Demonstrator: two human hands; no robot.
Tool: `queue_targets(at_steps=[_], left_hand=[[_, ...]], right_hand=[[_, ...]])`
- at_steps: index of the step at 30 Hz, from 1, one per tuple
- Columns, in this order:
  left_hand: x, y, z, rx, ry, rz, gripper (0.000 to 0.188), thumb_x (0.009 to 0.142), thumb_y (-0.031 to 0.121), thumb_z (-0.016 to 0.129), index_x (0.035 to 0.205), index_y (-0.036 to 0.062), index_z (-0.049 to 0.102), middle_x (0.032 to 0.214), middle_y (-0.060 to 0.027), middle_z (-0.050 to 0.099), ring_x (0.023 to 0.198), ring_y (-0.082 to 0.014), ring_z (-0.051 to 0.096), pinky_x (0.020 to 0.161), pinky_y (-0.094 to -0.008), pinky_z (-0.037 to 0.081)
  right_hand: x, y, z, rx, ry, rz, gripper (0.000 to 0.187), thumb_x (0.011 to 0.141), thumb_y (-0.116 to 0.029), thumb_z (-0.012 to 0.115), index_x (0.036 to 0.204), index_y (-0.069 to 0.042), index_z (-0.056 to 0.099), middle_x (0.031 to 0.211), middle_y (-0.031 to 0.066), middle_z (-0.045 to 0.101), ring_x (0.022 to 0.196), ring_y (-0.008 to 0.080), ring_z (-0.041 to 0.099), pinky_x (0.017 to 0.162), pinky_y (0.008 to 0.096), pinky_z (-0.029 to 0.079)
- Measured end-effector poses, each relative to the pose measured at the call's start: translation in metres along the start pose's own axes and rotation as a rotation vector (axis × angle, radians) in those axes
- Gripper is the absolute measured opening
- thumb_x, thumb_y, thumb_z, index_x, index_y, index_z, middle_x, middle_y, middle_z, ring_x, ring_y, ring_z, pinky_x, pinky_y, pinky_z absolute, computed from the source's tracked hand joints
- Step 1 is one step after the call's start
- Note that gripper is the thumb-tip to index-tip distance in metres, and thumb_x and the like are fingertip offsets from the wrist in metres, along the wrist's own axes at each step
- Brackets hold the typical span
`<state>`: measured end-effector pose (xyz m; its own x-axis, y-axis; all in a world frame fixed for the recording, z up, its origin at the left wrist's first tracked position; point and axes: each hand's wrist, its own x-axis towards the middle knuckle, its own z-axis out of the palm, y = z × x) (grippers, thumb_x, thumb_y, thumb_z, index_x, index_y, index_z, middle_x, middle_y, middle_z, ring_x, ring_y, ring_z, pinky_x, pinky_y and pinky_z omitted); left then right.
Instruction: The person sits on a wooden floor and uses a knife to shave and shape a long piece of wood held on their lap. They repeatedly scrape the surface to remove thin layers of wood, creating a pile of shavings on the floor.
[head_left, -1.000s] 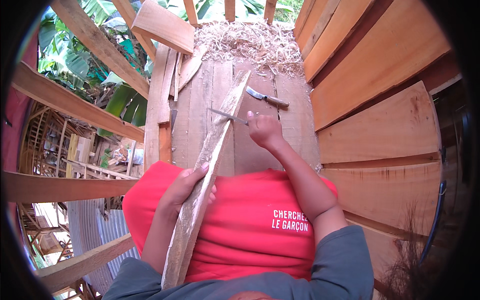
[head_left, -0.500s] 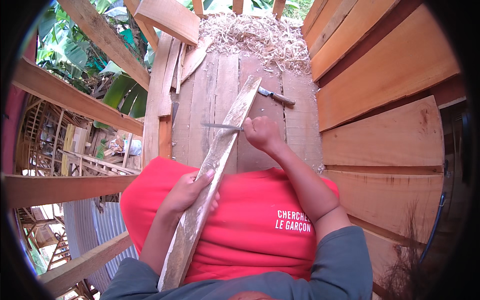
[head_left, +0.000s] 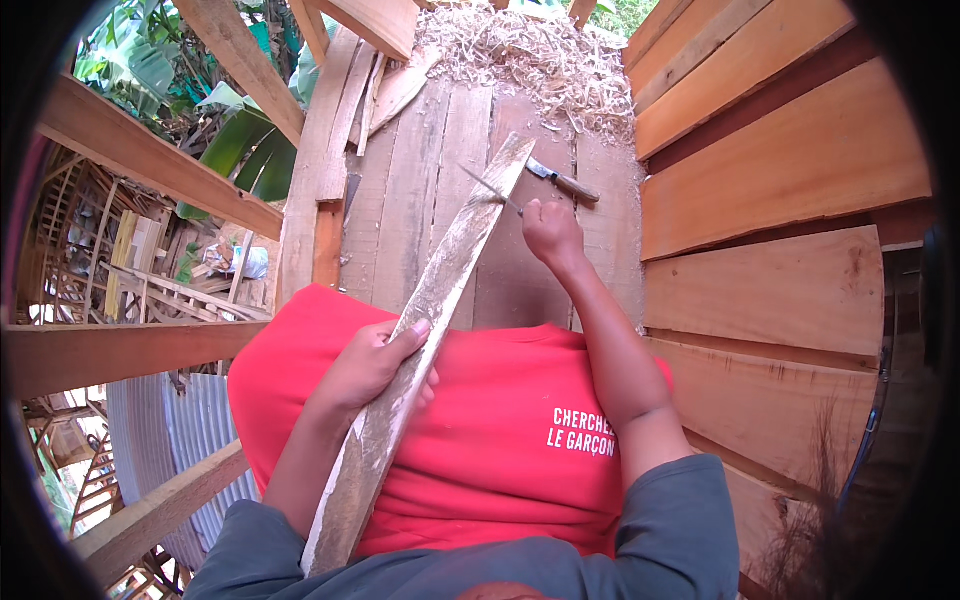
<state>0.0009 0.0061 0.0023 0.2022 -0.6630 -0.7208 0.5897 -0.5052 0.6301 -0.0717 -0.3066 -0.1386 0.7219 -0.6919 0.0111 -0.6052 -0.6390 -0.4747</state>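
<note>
Rough grey-brown wood, whitish along one edge: one long, narrow plank (head_left: 447,280), slanting from lower centre-left to the upper middle of the frame, over red cloth (head_left: 470,490) and out above the floorboards (head_left: 400,215). Held partway along, near mid-frame, by a left hand (head_left: 378,362) curled round the width, thumb on the upper face, fingertips just showing past the right-hand edge. Crossed near the upper end by a thin metal tool (head_left: 482,184), gripped in a tightly closed right hand (head_left: 553,232) at upper centre-right. Probably stiff, moderate in weight, hard to break, and more grippy than slippery; likely to splinter into bare skin, and to tip or swing if taken by one end. Best grasped across the narrow width, around the middle, well clear of the tool. Right of the plank's upper end, on the boards, one wooden-handled knife (head_left: 578,190).
</note>
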Motion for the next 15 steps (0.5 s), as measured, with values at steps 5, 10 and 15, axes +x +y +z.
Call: queue_targets(at_steps=[5, 10, 15], left_hand=[[-0.002, -0.003, 0.000, 0.006, -0.029, 0.022, 0.038, 0.106, 0.037, 0.054, 0.106, -0.0017, 0.058, 0.077, -0.0132, 0.069, 0.061, -0.0189, 0.070, 0.053, -0.0308, 0.057], [-0.001, -0.002, -0.003, 0.037, 0.005, -0.001, 0.040, 0.106, 0.038, 0.052, 0.104, -0.0016, 0.058, 0.077, -0.0140, 0.069, 0.061, -0.0205, 0.070, 0.056, -0.0313, 0.059], [-0.004, -0.003, 0.000, 0.006, -0.019, 0.014, 0.041, 0.107, 0.039, 0.051, 0.103, -0.0014, 0.058, 0.077, -0.0140, 0.069, 0.060, -0.0203, 0.070, 0.055, -0.0313, 0.059]], right_hand=[[0.009, -0.016, -0.012, -0.039, -0.036, -0.011, 0.056, 0.096, -0.036, 0.040, 0.077, 0.004, 0.073, 0.079, 0.0290, 0.069, 0.078, 0.0505, 0.068, 0.082, 0.0563, 0.054], [0.004, -0.006, -0.003, -0.003, -0.021, 0.012, 0.056, 0.096, -0.035, 0.041, 0.073, 0.005, 0.072, 0.077, 0.0321, 0.067, 0.078, 0.0501, 0.068, 0.082, 0.0575, 0.053], [0.013, 0.009, -0.012, 0.017, 0.014, -0.085, 0.053, 0.096, -0.031, 0.043, 0.065, 0.004, 0.068, 0.070, 0.0304, 0.064, 0.070, 0.0471, 0.067, 0.073, 0.0568, 0.054]])
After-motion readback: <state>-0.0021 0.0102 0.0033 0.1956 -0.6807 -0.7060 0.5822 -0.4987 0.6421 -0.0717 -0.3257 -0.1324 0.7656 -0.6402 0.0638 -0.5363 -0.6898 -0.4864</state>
